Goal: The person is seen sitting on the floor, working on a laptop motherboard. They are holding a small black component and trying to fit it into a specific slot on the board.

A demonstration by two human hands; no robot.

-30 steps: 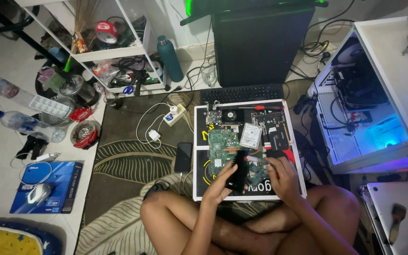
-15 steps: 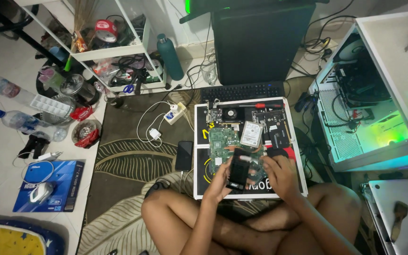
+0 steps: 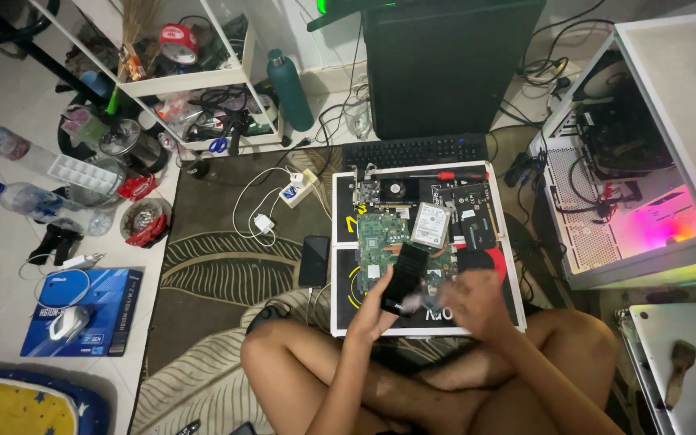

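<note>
Two plastic water bottles (image 3: 18,173) lie on the pale floor at about nine o'clock from where the person sits cross-legged, and below them, near eight o'clock, a white mouse (image 3: 66,322) rests on a flat blue box (image 3: 82,310). Up at eleven o'clock a white shelf unit (image 3: 187,76) is crammed with tape, cables and scissors, with a teal flask (image 3: 290,90) standing just beside it. On the patterned rug, a white power strip (image 3: 296,189) and a dark phone (image 3: 314,260) lie just left of the work board (image 3: 344,318).

That board sits at twelve o'clock, right against the person's knees, carrying a green circuit board (image 3: 380,238), a silver hard drive (image 3: 431,224) and a red-handled screwdriver (image 3: 445,175) near its far edge. A black keyboard (image 3: 412,151) and a big dark computer tower (image 3: 445,64) stand beyond it.

The left hand (image 3: 372,310) is wrapped around the lower end of a slim black slab-shaped device (image 3: 403,276), fingers curled shut on it, holding it tilted above the green board. The right hand (image 3: 477,298) is just beside it, touching or nearly touching its lower corner; it is blurred, so I cannot tell how far its fingers are closed or whether they grip anything.

Off at two o'clock an open white computer case (image 3: 606,185) glows pink inside, and at four o'clock a brush (image 3: 678,370) lies on a grey panel (image 3: 670,330).
</note>
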